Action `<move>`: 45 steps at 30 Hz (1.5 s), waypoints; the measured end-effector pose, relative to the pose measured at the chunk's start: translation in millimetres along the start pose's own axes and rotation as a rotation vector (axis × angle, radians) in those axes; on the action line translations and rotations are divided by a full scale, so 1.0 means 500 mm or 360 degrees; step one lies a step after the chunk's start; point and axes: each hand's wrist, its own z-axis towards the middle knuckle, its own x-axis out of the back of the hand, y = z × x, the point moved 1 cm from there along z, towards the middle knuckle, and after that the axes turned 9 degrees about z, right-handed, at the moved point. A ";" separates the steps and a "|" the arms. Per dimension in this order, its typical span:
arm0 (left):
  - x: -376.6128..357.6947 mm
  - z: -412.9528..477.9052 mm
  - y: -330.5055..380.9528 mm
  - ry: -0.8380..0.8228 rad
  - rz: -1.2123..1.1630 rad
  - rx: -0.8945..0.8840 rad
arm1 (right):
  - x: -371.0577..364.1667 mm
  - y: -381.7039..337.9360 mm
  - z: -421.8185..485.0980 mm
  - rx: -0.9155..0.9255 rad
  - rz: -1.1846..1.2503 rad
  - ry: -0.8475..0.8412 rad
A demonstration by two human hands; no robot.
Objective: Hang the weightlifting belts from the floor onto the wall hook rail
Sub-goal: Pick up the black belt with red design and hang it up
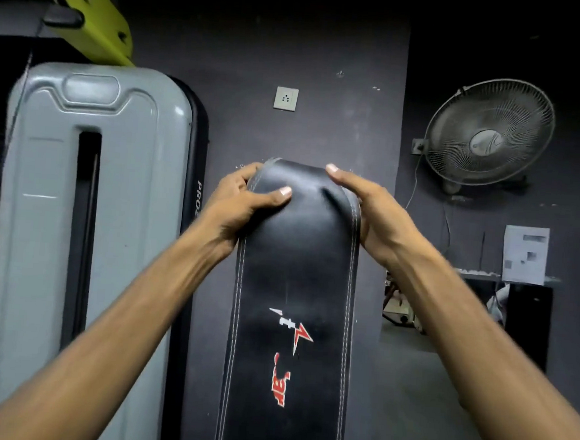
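wall [322, 136] fills most of the view, dark and flat, right in front of the person. big grey machine cover [84, 240] stands tall on the left side, with a yellow-green metal arm [93, 17] above it. round fan [490, 134] hangs on the wall to the right, and a paper sheet [525, 255] is stuck up lower down. a small white socket [285, 98] sits on the wall above the hands.

black belt [294, 289] is the next biggest thing. it is wide, with pale stitching down both edges and red and white marks on it. its long way runs straight up and down. the top end is folded over, up against the wall, and the rest hangs down past the bottom of the view. it is off the floor now.

left hand [245, 203] pinches the top left edge of the belt, thumb pressed on the front and fingers curled behind. right hand [361, 207] lies along the top right edge, thumb up on the fold; its fingers are behind the belt, so how hard that grip squeezes cannot be told. both hands are at the same height, one on each side, so neither is nearer.

no hook or rail can be seen; if one is there, it is hidden behind the folded top of the belt. i think the belt is being set over a hook just where the fold is. the heavy long part hangs below the grip, so the next move needs the fold to sit square on whatever holds it before the hands let go, or the belt may slide off.
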 end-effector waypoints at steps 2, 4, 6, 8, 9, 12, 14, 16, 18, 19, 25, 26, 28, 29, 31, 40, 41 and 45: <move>-0.001 -0.012 -0.008 -0.0023 0.0044 -0.0021 | -0.010 -0.016 0.023 0.0004 -0.0095 0.0122; 0.002 -0.016 -0.007 -0.0028 0.0052 0.0017 | -0.021 -0.003 0.030 0.0043 -0.0106 0.0225; 0.001 -0.022 -0.007 -0.0010 0.0041 0.0064 | -0.032 0.016 0.031 0.0097 -0.0080 0.0289; -0.005 -0.041 -0.015 0.0035 0.0077 0.0058 | -0.041 0.025 0.030 0.0174 -0.0047 0.0384; -0.009 -0.058 -0.026 0.0057 0.0124 0.0045 | -0.045 0.023 0.029 0.0224 -0.0030 0.0398; -0.017 -0.134 -0.094 0.0044 0.0351 0.0078 | -0.048 0.008 0.033 0.0323 -0.0011 0.0481; -0.021 -0.192 -0.153 -0.0074 0.0502 0.0194 | -0.040 -0.005 0.034 0.0422 -0.0031 0.0526; -0.020 -0.229 -0.191 -0.0229 0.0584 0.0313 | -0.035 -0.013 0.033 0.0488 -0.0048 0.0543; -0.010 -0.225 -0.199 -0.0321 0.0696 0.0313 | -0.034 -0.009 0.033 0.0536 -0.0063 0.0520; -0.008 -0.214 -0.189 -0.0340 0.0702 0.0289 | -0.035 -0.004 0.033 0.0566 -0.0079 0.0509; -0.010 -0.068 -0.037 -0.0099 0.0130 0.0207 | -0.034 0.015 0.030 0.0713 -0.0131 0.0439; -0.011 -0.038 -0.011 -0.0066 0.0043 0.0192 | -0.036 0.018 0.027 0.0729 -0.0164 0.0435; -0.011 0.013 0.030 0.0049 0.0000 0.0165 | -0.034 0.025 0.019 0.0794 -0.0289 0.0422; -0.013 0.030 0.040 0.0103 0.0033 0.0149 | -0.029 0.029 0.017 0.0808 -0.0348 0.0396; -0.019 0.045 0.039 0.0130 0.0089 0.0098 | -0.007 0.033 0.005 0.0760 -0.0405 0.0270; -0.039 0.032 0.004 0.0158 0.0041 -0.0079 | 0.103 0.243 -0.160 0.0088 -0.0694 -0.0314; -0.042 0.031 0.002 0.0141 0.0069 -0.0107 | 0.111 0.248 -0.156 0.0054 -0.0722 -0.0329; -0.044 0.025 -0.003 0.0115 0.0207 -0.0243 | 0.110 0.185 -0.081 0.0093 -0.0473 -0.0296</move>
